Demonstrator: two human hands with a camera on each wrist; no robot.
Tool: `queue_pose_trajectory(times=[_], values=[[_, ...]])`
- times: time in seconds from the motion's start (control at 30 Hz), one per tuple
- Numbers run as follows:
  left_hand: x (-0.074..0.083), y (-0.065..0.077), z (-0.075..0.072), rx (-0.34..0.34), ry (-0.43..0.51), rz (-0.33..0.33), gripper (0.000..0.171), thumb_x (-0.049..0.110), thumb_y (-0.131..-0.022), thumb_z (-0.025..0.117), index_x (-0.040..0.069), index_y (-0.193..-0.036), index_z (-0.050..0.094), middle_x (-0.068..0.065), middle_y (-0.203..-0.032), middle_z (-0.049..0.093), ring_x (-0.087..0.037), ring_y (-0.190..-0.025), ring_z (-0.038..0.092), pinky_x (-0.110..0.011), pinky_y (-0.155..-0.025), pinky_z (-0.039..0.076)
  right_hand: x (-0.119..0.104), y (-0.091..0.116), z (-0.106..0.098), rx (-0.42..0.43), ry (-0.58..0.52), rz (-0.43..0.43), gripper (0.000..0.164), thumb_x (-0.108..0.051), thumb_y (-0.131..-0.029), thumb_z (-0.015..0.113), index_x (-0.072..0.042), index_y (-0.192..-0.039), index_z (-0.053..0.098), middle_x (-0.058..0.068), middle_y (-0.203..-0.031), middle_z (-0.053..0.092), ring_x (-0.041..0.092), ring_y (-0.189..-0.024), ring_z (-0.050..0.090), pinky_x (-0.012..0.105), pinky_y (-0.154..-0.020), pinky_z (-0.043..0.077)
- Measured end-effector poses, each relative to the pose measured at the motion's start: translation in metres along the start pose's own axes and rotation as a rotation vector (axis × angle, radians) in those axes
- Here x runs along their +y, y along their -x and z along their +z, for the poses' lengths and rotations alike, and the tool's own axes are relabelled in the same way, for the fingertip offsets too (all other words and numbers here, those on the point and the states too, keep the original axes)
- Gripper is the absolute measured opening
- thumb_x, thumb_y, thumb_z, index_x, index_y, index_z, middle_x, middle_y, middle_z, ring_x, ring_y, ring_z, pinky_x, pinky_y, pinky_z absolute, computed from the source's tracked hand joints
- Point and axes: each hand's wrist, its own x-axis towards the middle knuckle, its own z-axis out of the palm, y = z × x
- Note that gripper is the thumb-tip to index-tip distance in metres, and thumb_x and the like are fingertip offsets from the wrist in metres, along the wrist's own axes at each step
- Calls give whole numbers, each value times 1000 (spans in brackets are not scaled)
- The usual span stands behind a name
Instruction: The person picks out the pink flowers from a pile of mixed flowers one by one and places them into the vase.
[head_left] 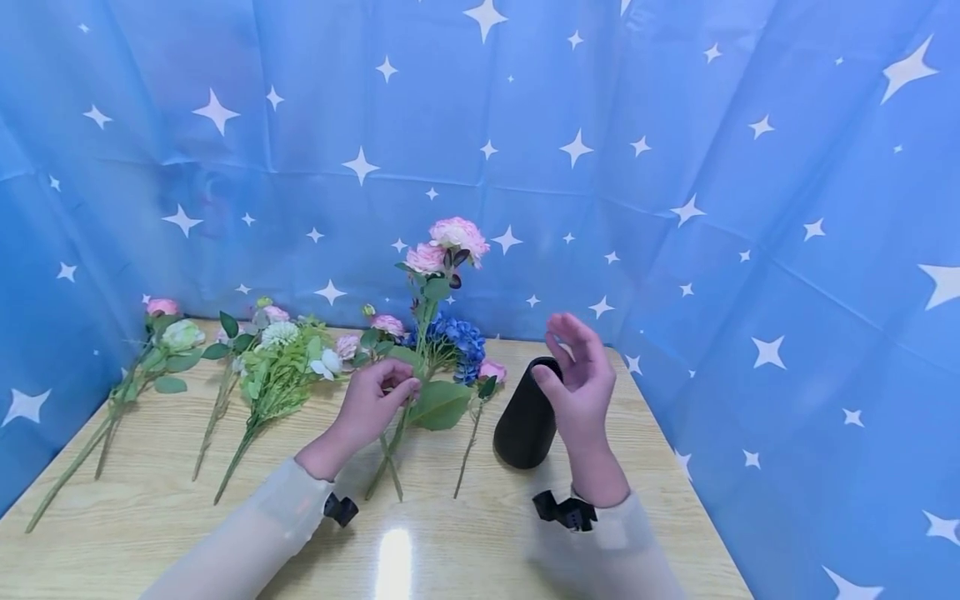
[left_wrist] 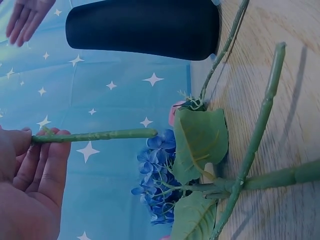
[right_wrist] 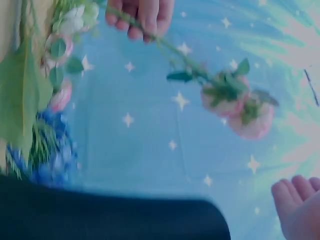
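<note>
My left hand (head_left: 378, 400) pinches the green stem (left_wrist: 100, 135) of a pink flower spray between thumb and fingers. Two pink-and-white blooms (head_left: 457, 237) stand at its top, above the table, with the stem's cut end hanging free below the hand. To the right, a black vase (head_left: 525, 421) appears tilted in the head view. Beside its mouth is my right hand (head_left: 588, 379), fingers spread from the thumb and holding nothing. In the right wrist view, the fingers (right_wrist: 295, 195) show past the vase's rim.
A blue hydrangea (head_left: 461, 342) with large green leaves (head_left: 441, 406) lies behind the left hand. A single pink flower (head_left: 492, 371) lies left of the vase. Several other stems, including a leafy green bunch (head_left: 277, 383) and a pale green flower (head_left: 182, 335), lie on the wooden table (head_left: 465, 550). A blue starry curtain (head_left: 480, 108) hangs behind.
</note>
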Motion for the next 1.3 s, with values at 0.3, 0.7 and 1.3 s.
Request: queue_pose_trajectory(times=[0.3, 0.7, 1.3], values=[[5, 2, 3, -7, 6, 37, 15, 7, -100, 73, -2, -112, 73, -10, -90, 78, -33, -74, 72, -25, -65, 61, 13, 13, 46, -91, 108, 197, 60, 4, -89, 76, 16, -143, 52, -1, -132, 70, 11, -126, 67, 31, -108, 56], [9, 5, 9, -8, -22, 108, 9, 8, -100, 73, 2, -107, 74, -8, -89, 78, -24, -74, 75, -26, -65, 62, 36, 25, 69, -143, 241, 460, 47, -4, -92, 81, 0, -137, 66, 23, -130, 70, 31, -121, 70, 35, -102, 61], [12, 13, 18, -97, 8, 121, 5, 9, -101, 72, 6, -104, 75, -8, -89, 78, -14, -75, 73, -27, -68, 64, 48, 33, 75, -123, 312, 503, 20, -10, -92, 83, -1, -109, 81, 17, -103, 79, 7, -84, 75, 22, -74, 62]])
